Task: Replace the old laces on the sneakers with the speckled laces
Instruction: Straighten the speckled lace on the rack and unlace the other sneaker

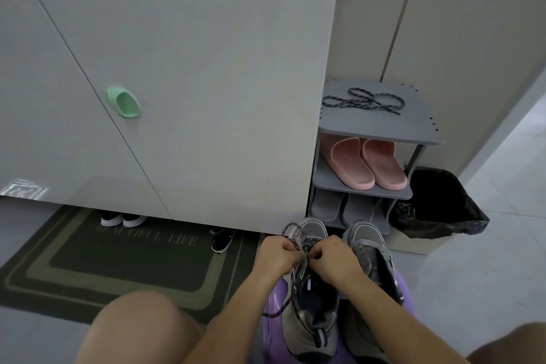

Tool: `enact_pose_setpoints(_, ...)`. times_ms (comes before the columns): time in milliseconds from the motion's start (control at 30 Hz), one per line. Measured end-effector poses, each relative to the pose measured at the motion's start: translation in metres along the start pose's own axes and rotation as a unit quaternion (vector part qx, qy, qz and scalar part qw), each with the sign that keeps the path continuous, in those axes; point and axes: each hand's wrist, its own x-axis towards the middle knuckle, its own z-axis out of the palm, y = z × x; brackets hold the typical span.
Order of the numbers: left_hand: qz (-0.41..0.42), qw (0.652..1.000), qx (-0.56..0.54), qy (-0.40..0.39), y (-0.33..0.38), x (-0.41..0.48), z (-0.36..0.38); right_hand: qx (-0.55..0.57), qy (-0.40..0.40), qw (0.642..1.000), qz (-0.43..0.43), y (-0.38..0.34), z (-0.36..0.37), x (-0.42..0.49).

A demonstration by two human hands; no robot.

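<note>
Left hand and right hand, fingers curled, each pinch the speckled lace above the grey sneaker on the purple stool; second sneaker stands just beside; spare speckled lace lies on the rack top.

purple stool: mostly covered | right sneaker: heel behind forearm | shoes under cabinet: toes only

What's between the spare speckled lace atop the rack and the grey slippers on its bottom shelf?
Head view: the pink slippers on the rack's middle shelf.
</note>
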Motion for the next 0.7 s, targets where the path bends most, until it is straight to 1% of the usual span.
enact_pose_setpoints(100,-0.005,1.000,-0.017,-0.025,0.003,-0.003,0.002,0.016,0.005,1.000,0.006,0.002,0.001,0.001)
enact_pose_setpoints(200,-0.018,0.998,-0.011,-0.051,0.009,-0.007,0.001,0.030,0.003,1.000,0.008,0.001,-0.003,-0.001)
enact_pose_setpoints(300,-0.025,0.998,-0.044,-0.038,0.012,-0.009,0.003,0.055,0.017,0.998,0.004,0.001,-0.008,-0.004)
enact_pose_setpoints(367,-0.025,0.998,-0.056,-0.023,0.012,-0.010,0.005,0.060,0.029,0.998,0.017,0.003,-0.015,-0.009)
enact_pose_setpoints(567,-0.042,0.996,-0.078,-0.008,0.012,-0.013,0.008,0.073,0.080,0.990,0.089,0.038,-0.050,-0.022)
enact_pose_setpoints(700,-0.051,0.995,-0.089,0.007,0.011,-0.014,0.008,0.105,0.107,0.980,0.131,0.068,-0.069,-0.029)
